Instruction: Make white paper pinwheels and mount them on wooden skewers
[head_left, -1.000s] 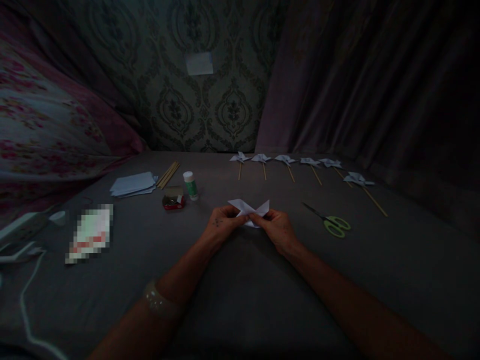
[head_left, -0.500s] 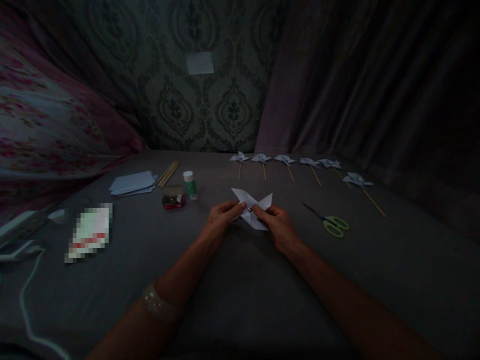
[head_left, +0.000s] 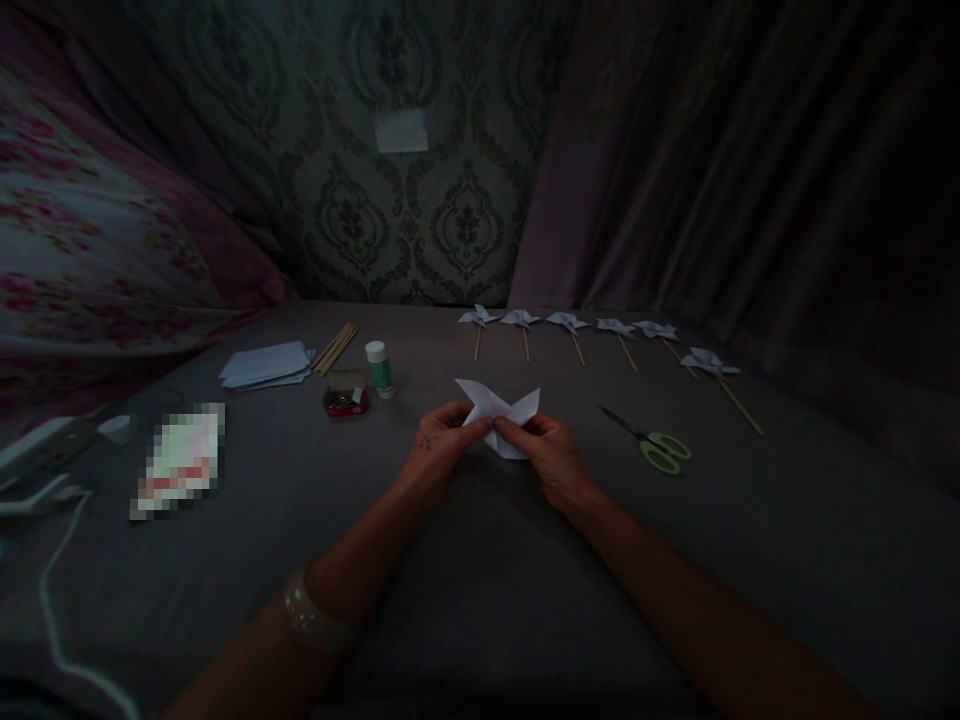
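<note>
Between my two hands is a white paper pinwheel (head_left: 491, 400), its pointed blades spread out above the grey table. My left hand (head_left: 450, 432) grips it from the left, and my right hand (head_left: 546, 442) grips it from the right. Both thumbs meet at its centre and cover the middle, so the small metal pin there is hidden. The fingers beneath the paper are mostly out of sight. To the right of my right hand lie green-handled scissors (head_left: 660, 450).
Several finished pinwheels (head_left: 568, 322) on sticks lie along the back right. At left are stacked paper (head_left: 268, 364), wooden sticks (head_left: 336, 348), a glue stick (head_left: 380, 370), a small red box of metal pieces (head_left: 345, 396), a blurred packet (head_left: 182, 460) and a power strip (head_left: 49, 445) with a cable.
My thumbs have come together over the pinwheel's centre, covering the metal pin that showed between them before. The pinwheel stays in both hands at nearly the same place.
</note>
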